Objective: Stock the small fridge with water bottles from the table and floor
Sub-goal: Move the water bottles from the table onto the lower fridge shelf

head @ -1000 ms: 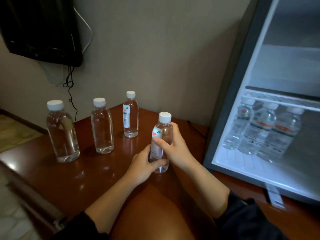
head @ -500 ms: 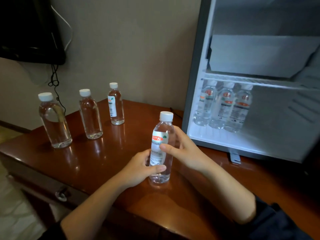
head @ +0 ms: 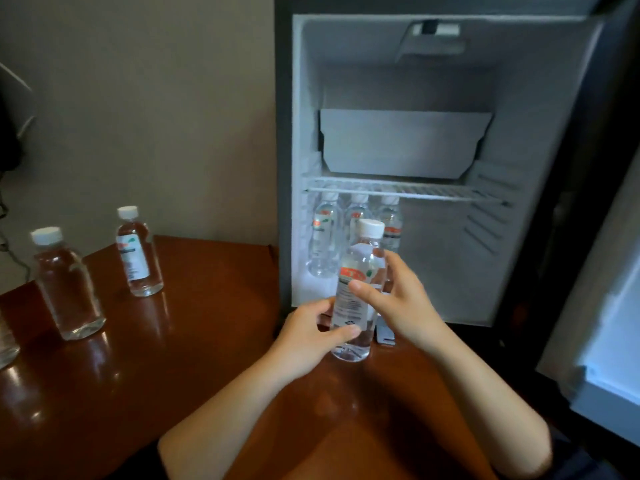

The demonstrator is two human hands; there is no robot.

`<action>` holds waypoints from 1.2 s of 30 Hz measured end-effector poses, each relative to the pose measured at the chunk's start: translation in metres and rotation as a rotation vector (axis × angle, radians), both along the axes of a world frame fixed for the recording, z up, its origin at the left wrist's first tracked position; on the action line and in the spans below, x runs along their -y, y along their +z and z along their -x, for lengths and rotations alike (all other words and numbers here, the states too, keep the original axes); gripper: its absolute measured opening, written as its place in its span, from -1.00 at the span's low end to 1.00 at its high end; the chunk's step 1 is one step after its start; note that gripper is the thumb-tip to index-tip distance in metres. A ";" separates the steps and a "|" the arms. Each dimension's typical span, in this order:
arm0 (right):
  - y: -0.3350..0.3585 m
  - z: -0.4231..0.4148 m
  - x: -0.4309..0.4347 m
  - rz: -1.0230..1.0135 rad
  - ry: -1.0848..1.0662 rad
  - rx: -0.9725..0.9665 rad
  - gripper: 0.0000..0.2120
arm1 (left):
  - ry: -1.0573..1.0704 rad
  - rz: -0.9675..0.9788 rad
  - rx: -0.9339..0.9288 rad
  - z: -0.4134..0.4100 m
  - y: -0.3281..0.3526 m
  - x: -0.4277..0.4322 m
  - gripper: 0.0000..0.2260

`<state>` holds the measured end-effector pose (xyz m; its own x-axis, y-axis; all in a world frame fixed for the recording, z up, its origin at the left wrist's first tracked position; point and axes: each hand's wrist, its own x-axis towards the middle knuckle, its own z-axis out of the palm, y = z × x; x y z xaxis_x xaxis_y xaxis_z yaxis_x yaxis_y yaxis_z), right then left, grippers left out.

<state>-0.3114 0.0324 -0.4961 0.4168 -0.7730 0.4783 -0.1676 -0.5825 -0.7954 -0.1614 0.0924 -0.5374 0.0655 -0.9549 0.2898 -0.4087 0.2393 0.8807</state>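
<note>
Both hands hold one upright water bottle (head: 360,271) with a white cap and an orange label, lifted just in front of the open small fridge (head: 446,271). My left hand (head: 308,334) grips its lower part; my right hand (head: 398,299) wraps its middle from the right. Three labelled bottles (head: 323,244) stand in a row at the fridge's back left, under the wire shelf (head: 405,194). On the wooden table (head: 194,341) a labelled bottle (head: 138,252) and a plain bottle (head: 65,285) stand at the left; another is cut off at the frame's left edge.
The fridge door (head: 602,306) hangs open at the right. A white freezer box (head: 401,143) fills the space above the wire shelf. The fridge floor to the right of the three bottles is bare. A beige wall rises behind the table.
The held bottle has come up off the table and travelled right, toward the fridge opening. My view has swung right, so the fridge interior now fills the frame.
</note>
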 end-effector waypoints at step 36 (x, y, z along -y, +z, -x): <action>-0.004 0.035 0.211 0.007 -0.428 0.023 -0.56 | -0.015 -0.008 0.199 0.105 -0.023 0.201 -0.34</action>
